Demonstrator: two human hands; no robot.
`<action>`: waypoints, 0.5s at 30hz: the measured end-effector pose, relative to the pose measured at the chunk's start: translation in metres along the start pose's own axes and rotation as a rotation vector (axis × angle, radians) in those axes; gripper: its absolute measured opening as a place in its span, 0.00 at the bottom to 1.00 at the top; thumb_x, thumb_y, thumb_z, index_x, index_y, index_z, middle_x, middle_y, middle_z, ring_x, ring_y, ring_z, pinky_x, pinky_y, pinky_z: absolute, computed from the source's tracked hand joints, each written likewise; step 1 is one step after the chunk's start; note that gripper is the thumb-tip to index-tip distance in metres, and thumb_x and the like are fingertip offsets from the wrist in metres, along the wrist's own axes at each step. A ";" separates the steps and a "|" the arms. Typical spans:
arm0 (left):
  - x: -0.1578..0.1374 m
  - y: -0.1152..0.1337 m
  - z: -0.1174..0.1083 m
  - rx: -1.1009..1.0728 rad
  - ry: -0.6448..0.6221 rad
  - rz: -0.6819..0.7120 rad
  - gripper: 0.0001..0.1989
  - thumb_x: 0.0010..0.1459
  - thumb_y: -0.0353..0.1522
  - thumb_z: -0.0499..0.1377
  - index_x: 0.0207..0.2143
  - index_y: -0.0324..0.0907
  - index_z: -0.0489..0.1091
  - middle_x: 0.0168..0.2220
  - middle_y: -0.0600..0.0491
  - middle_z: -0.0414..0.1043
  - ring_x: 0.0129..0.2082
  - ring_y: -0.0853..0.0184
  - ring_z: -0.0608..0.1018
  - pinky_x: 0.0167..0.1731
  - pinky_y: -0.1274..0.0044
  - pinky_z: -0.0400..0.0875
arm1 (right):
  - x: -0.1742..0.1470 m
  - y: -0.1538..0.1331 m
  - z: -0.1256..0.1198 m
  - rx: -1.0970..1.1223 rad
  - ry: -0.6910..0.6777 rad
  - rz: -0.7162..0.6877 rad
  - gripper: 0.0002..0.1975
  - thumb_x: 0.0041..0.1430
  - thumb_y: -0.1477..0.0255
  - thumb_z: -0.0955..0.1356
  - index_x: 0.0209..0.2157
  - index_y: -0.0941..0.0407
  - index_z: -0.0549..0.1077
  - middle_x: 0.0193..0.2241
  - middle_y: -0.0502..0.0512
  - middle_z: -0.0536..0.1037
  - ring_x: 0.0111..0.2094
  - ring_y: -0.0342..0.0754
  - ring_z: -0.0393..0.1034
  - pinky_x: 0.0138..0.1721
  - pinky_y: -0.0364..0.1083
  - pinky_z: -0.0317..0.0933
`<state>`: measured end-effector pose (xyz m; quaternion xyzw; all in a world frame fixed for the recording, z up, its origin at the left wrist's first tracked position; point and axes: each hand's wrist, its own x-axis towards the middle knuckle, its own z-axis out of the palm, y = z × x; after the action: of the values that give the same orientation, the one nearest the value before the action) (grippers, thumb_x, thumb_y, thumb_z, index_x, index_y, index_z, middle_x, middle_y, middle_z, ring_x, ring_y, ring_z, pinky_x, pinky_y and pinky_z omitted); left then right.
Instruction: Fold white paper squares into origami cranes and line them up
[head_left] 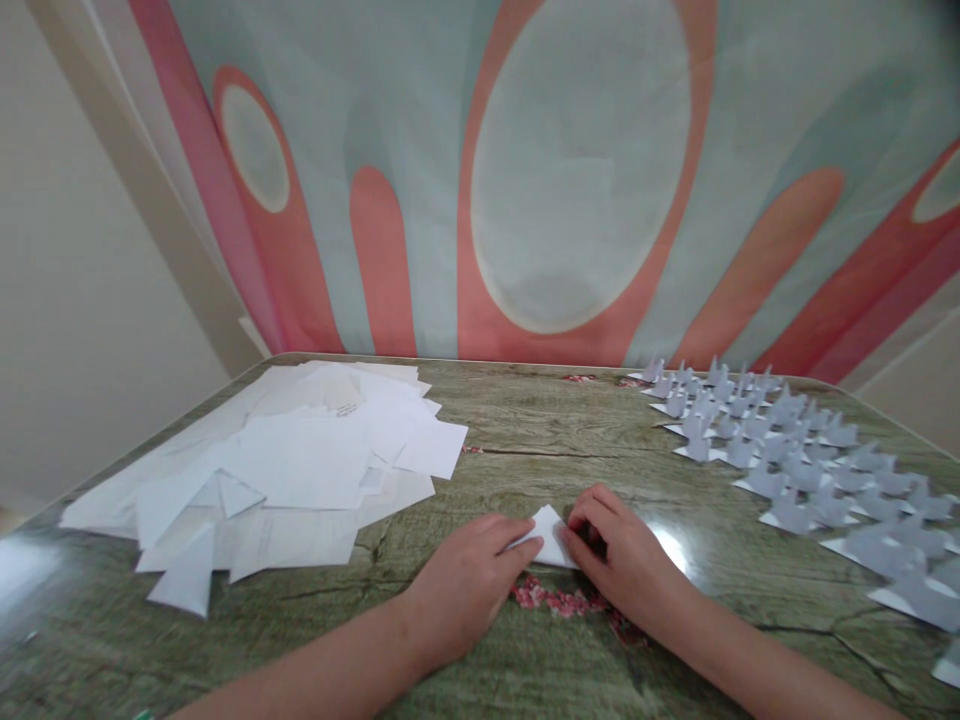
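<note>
A small folded piece of white paper [551, 540] lies on the table between my hands, its pointed top facing away from me. My left hand [476, 570] grips its left side, with the thumb on top and the fingers along the edge. At the right corner, my right hand [619, 550] pinches the paper between thumb and curled fingers. My fingers cover both ends of the paper, so its full outline is hidden.
A spread pile of white paper sheets [307, 460] covers the left of the table, with a folded triangle [187, 575] at its front. Rows of small folded paper figures [772, 440] stand along the right side. The wood-patterned table [525, 420] meets a patterned backdrop [435, 200].
</note>
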<state>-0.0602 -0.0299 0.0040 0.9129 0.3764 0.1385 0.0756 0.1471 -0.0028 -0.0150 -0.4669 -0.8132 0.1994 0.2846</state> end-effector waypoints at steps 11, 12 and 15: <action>0.005 -0.001 -0.004 -0.136 0.005 -0.023 0.15 0.60 0.27 0.48 0.49 0.42 0.63 0.46 0.51 0.68 0.44 0.66 0.67 0.47 0.73 0.64 | -0.015 -0.011 -0.005 -0.235 -0.058 -0.259 0.12 0.59 0.74 0.62 0.44 0.54 0.71 0.45 0.55 0.72 0.41 0.48 0.64 0.43 0.49 0.63; 0.005 -0.001 -0.004 -0.138 0.003 -0.024 0.15 0.60 0.27 0.48 0.49 0.41 0.63 0.45 0.51 0.68 0.43 0.66 0.68 0.47 0.73 0.64 | -0.017 -0.012 -0.004 -0.276 -0.058 -0.277 0.13 0.58 0.74 0.62 0.45 0.55 0.71 0.46 0.55 0.72 0.41 0.49 0.64 0.43 0.49 0.63; 0.006 -0.002 -0.004 -0.144 0.009 -0.025 0.14 0.61 0.28 0.47 0.48 0.41 0.65 0.44 0.50 0.69 0.43 0.66 0.68 0.46 0.74 0.64 | -0.020 -0.012 0.001 -0.396 -0.038 -0.338 0.14 0.58 0.77 0.62 0.46 0.58 0.70 0.46 0.58 0.72 0.39 0.49 0.65 0.42 0.50 0.64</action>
<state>-0.0586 -0.0242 0.0080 0.8997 0.3772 0.1684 0.1408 0.1467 -0.0267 -0.0144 -0.3670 -0.9080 -0.0055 0.2018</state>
